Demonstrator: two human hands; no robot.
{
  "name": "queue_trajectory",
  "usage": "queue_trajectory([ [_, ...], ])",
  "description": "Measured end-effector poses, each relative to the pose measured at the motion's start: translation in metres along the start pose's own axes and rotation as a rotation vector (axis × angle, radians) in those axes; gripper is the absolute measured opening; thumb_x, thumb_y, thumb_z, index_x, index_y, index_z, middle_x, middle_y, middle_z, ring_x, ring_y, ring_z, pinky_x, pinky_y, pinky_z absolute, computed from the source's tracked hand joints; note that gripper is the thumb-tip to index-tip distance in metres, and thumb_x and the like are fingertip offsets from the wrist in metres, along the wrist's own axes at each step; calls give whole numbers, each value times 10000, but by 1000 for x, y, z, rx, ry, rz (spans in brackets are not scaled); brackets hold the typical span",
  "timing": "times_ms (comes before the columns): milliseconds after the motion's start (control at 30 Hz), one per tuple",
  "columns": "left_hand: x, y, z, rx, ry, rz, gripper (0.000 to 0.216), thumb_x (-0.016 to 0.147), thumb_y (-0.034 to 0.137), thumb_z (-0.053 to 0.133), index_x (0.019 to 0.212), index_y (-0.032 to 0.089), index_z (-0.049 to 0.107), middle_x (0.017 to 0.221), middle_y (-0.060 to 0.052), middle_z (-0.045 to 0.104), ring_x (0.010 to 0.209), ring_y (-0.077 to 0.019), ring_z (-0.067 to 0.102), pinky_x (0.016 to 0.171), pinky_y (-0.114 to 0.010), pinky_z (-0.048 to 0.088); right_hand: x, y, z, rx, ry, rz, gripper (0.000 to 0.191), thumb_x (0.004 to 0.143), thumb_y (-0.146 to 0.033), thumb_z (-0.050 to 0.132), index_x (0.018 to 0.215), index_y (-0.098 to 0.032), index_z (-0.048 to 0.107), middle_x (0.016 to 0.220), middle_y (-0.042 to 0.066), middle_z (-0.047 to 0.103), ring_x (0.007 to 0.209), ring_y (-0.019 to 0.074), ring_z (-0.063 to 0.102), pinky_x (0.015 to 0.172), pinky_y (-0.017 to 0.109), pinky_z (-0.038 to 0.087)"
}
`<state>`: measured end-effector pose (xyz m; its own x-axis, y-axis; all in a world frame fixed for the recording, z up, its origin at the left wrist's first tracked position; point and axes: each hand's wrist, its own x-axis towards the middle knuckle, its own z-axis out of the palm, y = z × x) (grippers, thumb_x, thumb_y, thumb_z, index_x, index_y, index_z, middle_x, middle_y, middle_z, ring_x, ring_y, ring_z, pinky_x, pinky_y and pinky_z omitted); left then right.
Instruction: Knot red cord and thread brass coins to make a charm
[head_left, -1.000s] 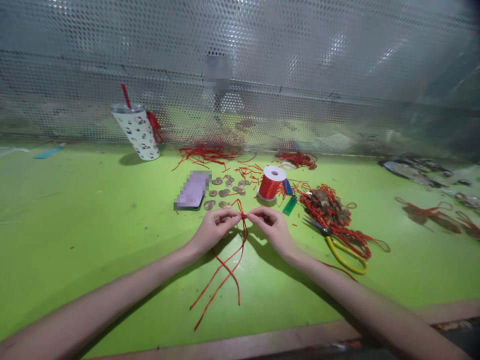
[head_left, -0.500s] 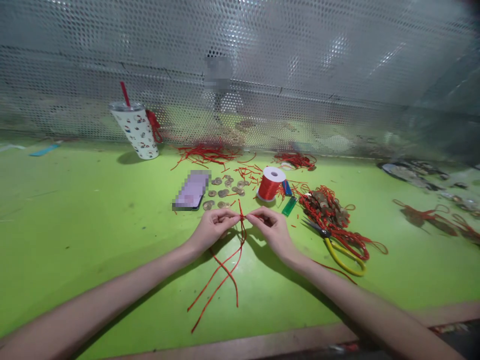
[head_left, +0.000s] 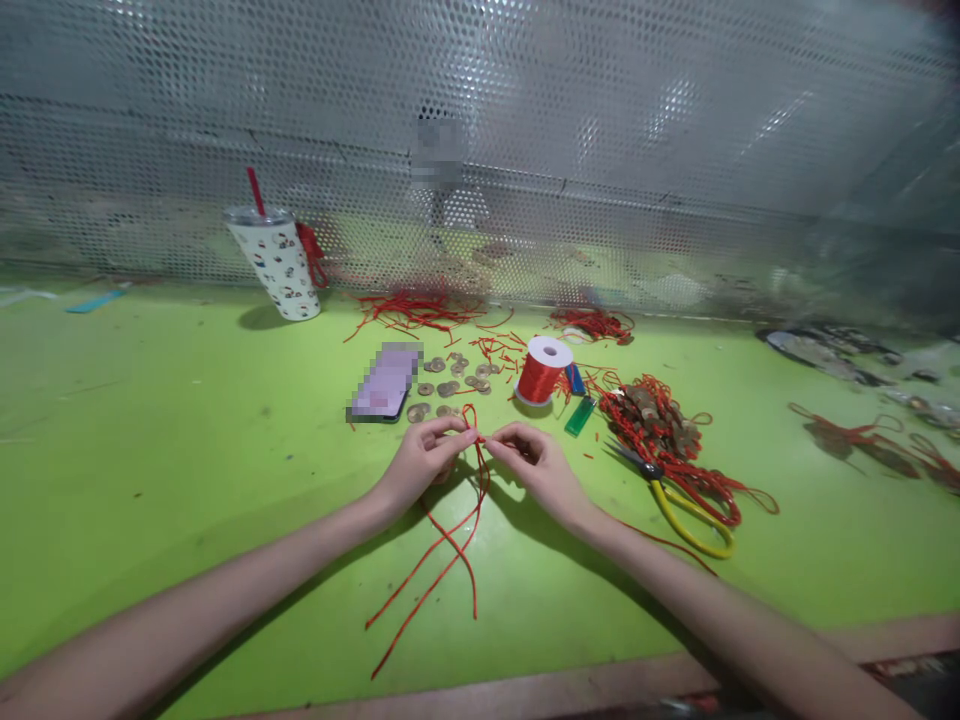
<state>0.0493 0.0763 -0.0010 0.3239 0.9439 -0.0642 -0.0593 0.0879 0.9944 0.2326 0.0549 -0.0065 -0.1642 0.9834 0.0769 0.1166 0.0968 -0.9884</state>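
A red cord (head_left: 481, 482) is held between my two hands over the green table. My left hand (head_left: 425, 462) pinches it between thumb and forefinger near a small knot. From the other side, my right hand (head_left: 538, 462) has thumb and forefinger closed on the cord at the same spot. A small loop rises above the fingertips, and long loose ends hang down toward the table's front edge. Just beyond my hands lie several round coins with holes (head_left: 448, 388). A spool of red cord (head_left: 541, 372) stands behind my right hand.
Yellow-handled scissors (head_left: 686, 515) lie right of my right hand, beside a heap of corded coins (head_left: 654, 415). A green lighter (head_left: 580, 416) is near the spool. A phone (head_left: 386, 382) and a tumbler with straw (head_left: 277, 265) stand left. Perforated metal sheet (head_left: 525, 150) closes the back.
A small loop of cord now shows above my fingertips, where a single straight end stuck up before. My hands have barely moved; the view has shifted slightly.
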Motion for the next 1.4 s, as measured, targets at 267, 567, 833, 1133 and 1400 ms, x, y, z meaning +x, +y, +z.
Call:
queue_trajectory([
  [267, 2, -2, -1, -65, 29, 23, 351, 744, 474, 788, 782, 142, 680, 457, 106, 325, 400, -41, 266, 391, -184, 224, 0, 3, 6, 88, -82, 111, 385, 764, -546, 768, 865, -176, 723, 675, -6, 561, 586, 110, 406, 543, 280, 281],
  [567, 5, -2, -2, -8, -43, 4, 340, 727, 452, 801, 784, 134, 696, 462, 90, 373, 407, -41, 299, 396, -187, 212, 2, -1, 6, 137, -55, 123, 401, 738, -562, 784, 820, -176, 710, 658, -7, 589, 564, 104, 424, 517, 272, 300],
  [833, 7, 0, -5, -253, -210, -181, 352, 657, 415, 846, 764, 146, 645, 458, 123, 305, 394, -19, 162, 373, -162, 132, 4, 3, 3, 314, -235, 151, 384, 746, -537, 811, 893, -188, 744, 646, -30, 528, 530, 82, 335, 497, 263, 215],
  [1133, 4, -3, 1, -103, -28, -26, 348, 747, 436, 803, 913, 154, 686, 513, 95, 402, 434, -42, 307, 437, -178, 238, 4, -4, 0, 130, -12, 65, 383, 749, -552, 785, 801, -181, 705, 624, -27, 530, 544, 103, 384, 495, 268, 256],
  [1400, 1, -4, 2, 122, 27, 102, 286, 766, 417, 747, 808, 135, 724, 582, 27, 531, 522, -86, 435, 492, -218, 301, 0, -1, 1, -3, 39, -12, 344, 861, -514, 676, 819, -172, 682, 679, -8, 567, 588, 124, 435, 543, 278, 334],
])
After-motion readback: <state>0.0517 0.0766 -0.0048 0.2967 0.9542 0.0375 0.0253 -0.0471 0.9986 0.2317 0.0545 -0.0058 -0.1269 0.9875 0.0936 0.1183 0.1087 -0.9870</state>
